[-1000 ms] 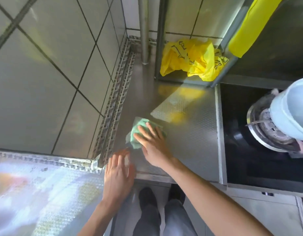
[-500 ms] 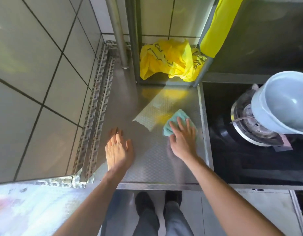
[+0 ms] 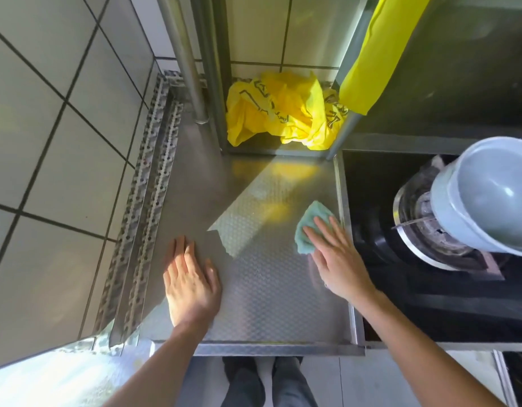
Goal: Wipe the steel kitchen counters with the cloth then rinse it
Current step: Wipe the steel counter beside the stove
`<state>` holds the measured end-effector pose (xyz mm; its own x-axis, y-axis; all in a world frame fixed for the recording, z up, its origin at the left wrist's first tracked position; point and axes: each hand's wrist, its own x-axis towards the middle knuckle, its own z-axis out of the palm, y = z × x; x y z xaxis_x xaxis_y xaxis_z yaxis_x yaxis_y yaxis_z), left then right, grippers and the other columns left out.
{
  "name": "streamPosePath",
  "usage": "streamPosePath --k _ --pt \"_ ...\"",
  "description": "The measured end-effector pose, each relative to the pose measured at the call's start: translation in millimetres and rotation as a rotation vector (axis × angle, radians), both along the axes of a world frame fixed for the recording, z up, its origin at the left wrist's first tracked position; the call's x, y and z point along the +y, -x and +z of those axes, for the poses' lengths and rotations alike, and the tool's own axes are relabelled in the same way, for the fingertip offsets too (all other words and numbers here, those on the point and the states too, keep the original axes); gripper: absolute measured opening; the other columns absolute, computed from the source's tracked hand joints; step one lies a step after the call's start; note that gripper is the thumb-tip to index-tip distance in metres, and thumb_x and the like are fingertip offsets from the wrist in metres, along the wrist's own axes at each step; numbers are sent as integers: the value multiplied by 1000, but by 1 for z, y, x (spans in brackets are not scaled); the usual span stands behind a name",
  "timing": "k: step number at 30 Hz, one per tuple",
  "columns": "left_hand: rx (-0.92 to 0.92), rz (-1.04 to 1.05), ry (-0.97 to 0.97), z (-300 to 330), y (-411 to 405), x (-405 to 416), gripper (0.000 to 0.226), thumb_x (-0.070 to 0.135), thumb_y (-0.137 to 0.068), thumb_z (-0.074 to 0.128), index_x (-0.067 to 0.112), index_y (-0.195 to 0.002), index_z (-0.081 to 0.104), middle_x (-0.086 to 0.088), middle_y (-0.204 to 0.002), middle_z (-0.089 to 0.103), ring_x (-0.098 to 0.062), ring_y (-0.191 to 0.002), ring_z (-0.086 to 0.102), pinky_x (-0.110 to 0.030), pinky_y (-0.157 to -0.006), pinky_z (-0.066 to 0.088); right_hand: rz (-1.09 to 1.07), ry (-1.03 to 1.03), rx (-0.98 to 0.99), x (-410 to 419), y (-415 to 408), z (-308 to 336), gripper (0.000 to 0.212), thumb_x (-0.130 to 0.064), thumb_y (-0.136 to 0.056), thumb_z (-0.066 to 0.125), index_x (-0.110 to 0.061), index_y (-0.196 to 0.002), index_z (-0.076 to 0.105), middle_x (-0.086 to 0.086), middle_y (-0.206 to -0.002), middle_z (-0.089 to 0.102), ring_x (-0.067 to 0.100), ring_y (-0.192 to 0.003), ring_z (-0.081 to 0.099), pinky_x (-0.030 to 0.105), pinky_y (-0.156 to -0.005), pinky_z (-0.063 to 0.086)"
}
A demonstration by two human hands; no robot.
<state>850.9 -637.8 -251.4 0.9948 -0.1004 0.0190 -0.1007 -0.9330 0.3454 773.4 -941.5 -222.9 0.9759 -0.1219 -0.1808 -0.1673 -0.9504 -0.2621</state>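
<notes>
Now, over on the far left we have the tiled wall (image 3: 57,160), pale squares with dark grout, and along its foot a speckled metal strip (image 3: 145,207) running down to the near corner. Next to that, the steel desk (image 3: 268,304), its dimpled surface catching a wedge of sunlight and a yellow reflection toward the back. The left hand (image 3: 189,283) lies flat on the desk near the front edge, fingers straight and together, palm down, holding nothing. Behind it a steel pole (image 3: 183,57) comes down to the desk, and just right of the pole a crumpled yellow plastic bag (image 3: 280,113) sits at the back under a metal frame, with a yellow cloth (image 3: 377,54) draped over the frame's right post. Moving right, the green cloth (image 3: 309,223) is on the desk close to its right edge, and the right hand (image 3: 337,259) presses down on it with straight fingers, the cloth poking out beyond the fingertips. Past the desk's rim, the black stove top (image 3: 380,195) with its burner (image 3: 427,230), and a pale blue pot (image 3: 489,195) tilted on it at the far right. Down at the bottom, between the forearms, the person's dark shoes (image 3: 262,374) on the floor.
</notes>
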Motion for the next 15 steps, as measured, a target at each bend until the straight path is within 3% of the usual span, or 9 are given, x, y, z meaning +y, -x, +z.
streamPosePath --k 5,10,15 --pt "4 14 -42 -6 -2 1 61 37 -100 39 6 -153 38 -14 -163 39 -27 -159 24 -48 -126 29 -280 91 -21 47 -93 -5 52 -32 -105 41 -29 -157 33 7 -171 16 38 -157 4 57 -125 12" --pt "-11 18 -47 -8 -2 2 60 39 -101 39 8 -153 38 -12 -164 37 -26 -159 24 -49 -125 31 48 13 -93 102 -62 -12 53 -30 -102 47 -30 -154 37 2 -169 22 36 -157 8 59 -125 15" --pt "18 25 -51 -7 -2 1 61 38 -99 41 9 -153 38 -12 -165 36 -29 -157 28 -49 -123 33 354 90 -36 24 -3 -10 58 -34 -104 48 -29 -160 30 -1 -171 15 29 -159 5 54 -127 15"
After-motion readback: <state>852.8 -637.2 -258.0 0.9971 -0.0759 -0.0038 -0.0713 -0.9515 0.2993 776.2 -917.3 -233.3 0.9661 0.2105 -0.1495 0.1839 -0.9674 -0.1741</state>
